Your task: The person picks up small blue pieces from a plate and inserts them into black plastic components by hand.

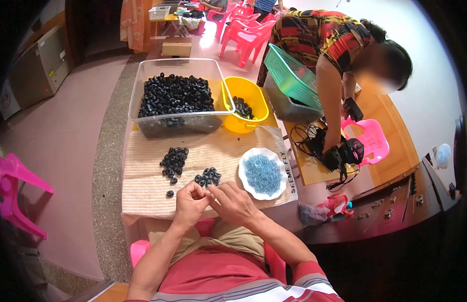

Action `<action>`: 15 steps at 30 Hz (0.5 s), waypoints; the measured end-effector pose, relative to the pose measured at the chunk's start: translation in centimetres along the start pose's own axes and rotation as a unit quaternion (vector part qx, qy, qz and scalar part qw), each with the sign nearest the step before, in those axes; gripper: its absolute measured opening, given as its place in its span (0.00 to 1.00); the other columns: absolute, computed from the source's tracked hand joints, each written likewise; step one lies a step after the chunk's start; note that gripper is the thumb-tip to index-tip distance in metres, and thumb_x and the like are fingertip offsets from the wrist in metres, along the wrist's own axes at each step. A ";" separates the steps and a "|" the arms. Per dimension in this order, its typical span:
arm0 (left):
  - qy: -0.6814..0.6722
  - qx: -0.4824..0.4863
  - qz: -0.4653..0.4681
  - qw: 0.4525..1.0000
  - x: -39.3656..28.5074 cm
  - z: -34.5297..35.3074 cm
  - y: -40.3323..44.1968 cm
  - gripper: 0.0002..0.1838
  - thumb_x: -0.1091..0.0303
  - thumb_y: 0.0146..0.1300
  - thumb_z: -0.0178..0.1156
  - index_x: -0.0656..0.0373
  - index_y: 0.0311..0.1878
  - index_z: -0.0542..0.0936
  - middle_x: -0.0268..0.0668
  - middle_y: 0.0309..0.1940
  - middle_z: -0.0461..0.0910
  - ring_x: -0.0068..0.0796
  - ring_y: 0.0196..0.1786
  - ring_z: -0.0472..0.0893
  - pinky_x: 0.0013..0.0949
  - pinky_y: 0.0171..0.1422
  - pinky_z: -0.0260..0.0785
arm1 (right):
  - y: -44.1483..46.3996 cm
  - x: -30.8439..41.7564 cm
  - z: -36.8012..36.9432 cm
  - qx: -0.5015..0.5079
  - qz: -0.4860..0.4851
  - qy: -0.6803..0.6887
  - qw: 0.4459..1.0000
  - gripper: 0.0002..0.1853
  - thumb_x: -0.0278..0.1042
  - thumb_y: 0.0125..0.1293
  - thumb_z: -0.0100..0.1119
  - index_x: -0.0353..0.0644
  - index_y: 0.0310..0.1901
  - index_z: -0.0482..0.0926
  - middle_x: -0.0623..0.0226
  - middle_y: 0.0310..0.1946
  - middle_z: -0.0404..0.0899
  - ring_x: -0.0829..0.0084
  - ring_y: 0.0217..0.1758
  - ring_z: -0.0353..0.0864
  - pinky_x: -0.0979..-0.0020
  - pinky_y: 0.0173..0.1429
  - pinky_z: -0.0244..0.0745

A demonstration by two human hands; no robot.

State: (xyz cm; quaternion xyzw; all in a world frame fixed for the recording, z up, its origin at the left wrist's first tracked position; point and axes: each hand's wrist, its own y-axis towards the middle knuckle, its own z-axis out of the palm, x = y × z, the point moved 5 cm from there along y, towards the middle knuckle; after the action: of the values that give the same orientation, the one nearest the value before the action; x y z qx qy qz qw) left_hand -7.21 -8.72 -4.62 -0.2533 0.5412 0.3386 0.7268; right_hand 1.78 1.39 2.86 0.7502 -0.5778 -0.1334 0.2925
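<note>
My left hand [189, 200] is closed in a pinch at the front of the towel, its fingertips meeting those of my right hand [232, 201]. The right fingers are bent and pressed together; anything between the fingertips is too small or hidden to make out. Just beyond them lies a small heap of black ring-like parts [208, 176]. A larger heap of such black parts [174, 163] sits farther back to the left, with a single black part [170, 194] apart from it. To the right stands a white scalloped plate [242, 173] of tiny light-blue translucent pieces [263, 174].
Behind the towel [143, 176] stand a clear bin [180, 123] full of black parts and a yellow basin [261, 108] holding more. At right, a person [324, 40] bends over a wooden table with black cables [314, 141] and a green basket [294, 75]. Pink stool [17, 191] at left.
</note>
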 end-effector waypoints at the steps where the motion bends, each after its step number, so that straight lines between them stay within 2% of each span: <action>1: -0.008 0.000 0.000 1.000 -0.1 0.0 -0.1 0.16 0.83 0.62 0.68 0.56 0.31 0.70 0.32 0.31 0.84 0.13 0.36 0.79 0.21 0.39 0.75 | 0.0 0.1 0.0 -0.001 -0.001 0.005 1.000 0.19 0.25 0.55 0.72 0.36 0.49 0.79 0.62 0.32 0.78 0.62 0.35 0.81 0.65 0.36 0.78; 9: 0.001 0.000 -0.004 1.000 0.1 -0.1 -0.3 0.16 0.84 0.62 0.68 0.57 0.30 0.70 0.33 0.31 0.84 0.14 0.36 0.79 0.22 0.39 0.76 | -0.6 -0.3 0.9 0.012 0.041 0.052 0.998 0.19 0.24 0.54 0.71 0.38 0.48 0.78 0.62 0.31 0.76 0.60 0.32 0.78 0.62 0.33 0.74; 15: -0.038 -0.006 -0.017 0.999 -0.3 0.1 -0.1 0.17 0.82 0.62 0.69 0.56 0.30 0.69 0.32 0.30 0.83 0.13 0.35 0.78 0.23 0.39 0.75 | -0.1 -0.7 0.6 -0.024 0.054 0.089 0.994 0.25 0.23 0.51 0.73 0.36 0.52 0.77 0.57 0.36 0.79 0.56 0.37 0.80 0.60 0.39 0.77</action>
State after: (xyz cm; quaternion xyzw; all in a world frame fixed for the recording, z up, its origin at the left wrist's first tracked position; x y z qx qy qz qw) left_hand -7.13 -8.71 -4.34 -0.2536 0.5069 0.3387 0.7510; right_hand 1.29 1.92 2.22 0.7198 -0.5854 -0.0640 0.3676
